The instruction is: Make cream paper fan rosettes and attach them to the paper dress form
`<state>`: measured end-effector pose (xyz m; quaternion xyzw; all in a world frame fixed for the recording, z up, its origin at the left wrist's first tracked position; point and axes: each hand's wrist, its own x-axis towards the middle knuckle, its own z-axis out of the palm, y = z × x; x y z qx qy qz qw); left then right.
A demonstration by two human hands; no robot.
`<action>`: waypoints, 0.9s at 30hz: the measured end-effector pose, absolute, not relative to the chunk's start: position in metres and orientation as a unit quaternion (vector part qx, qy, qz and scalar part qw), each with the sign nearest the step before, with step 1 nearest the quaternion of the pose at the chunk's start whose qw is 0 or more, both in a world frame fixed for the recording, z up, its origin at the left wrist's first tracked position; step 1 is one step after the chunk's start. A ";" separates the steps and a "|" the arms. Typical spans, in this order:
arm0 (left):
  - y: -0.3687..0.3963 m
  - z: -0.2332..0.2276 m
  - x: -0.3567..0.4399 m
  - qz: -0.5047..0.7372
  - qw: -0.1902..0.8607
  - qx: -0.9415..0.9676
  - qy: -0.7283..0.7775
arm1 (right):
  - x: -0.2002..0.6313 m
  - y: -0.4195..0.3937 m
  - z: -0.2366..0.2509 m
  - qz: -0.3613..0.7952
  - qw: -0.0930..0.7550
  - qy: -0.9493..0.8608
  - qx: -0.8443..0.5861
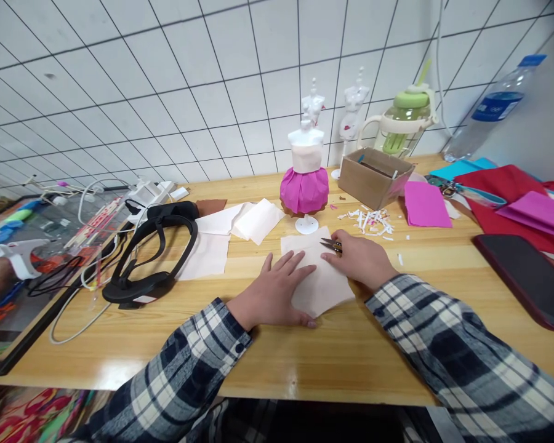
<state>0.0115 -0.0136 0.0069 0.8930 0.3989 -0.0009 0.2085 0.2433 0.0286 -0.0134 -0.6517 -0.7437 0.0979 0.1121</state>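
A pale pinkish-white sheet of paper [321, 283] lies on the wooden table in front of me. My left hand [277, 289] rests flat on the sheet's left side, fingers spread. In my right hand [362, 258] is a small pair of dark scissors [331, 244], held over the right side of the sheet with the blades pointing left. Just behind the sheet stands a small white dress form [306, 144], wearing a pale top and a puffy magenta paper skirt [305, 191] on a round white base.
White paper snippets [367, 220] lie right of the dress form, near a cardboard box [373, 178]. Magenta paper [427, 204] and a phone [526, 277] are at right. Pale sheets [258, 220] and a black head strap [150, 264] lie left. Two more dress forms stand behind.
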 end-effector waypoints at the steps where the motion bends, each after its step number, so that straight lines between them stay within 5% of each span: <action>1: -0.013 0.008 0.011 0.011 0.218 0.896 0.386 | 0.242 0.029 -0.014 0.101 0.113 -0.763 -0.629; 7: 0.000 0.011 -0.003 0.362 0.217 0.780 0.461 | 0.239 0.026 -0.008 0.162 0.294 -0.797 -0.502; 9: 0.004 0.006 -0.005 0.426 0.307 0.707 0.474 | 0.239 0.024 -0.005 0.197 0.333 -0.773 -0.503; 13: 0.002 -0.002 0.000 0.350 0.623 0.593 0.370 | 0.241 0.023 -0.006 0.241 0.404 -0.721 -0.509; 16: -0.004 0.002 0.005 0.291 0.738 0.524 0.308 | 0.242 0.025 -0.010 0.278 0.449 -0.678 -0.511; 22: -0.012 0.016 0.007 0.185 0.714 0.594 0.321 | 0.241 0.028 -0.016 0.311 0.436 -0.677 -0.505; 27: -0.024 0.020 0.011 0.226 0.708 0.579 0.335 | 0.239 0.027 -0.014 0.343 0.437 -0.681 -0.477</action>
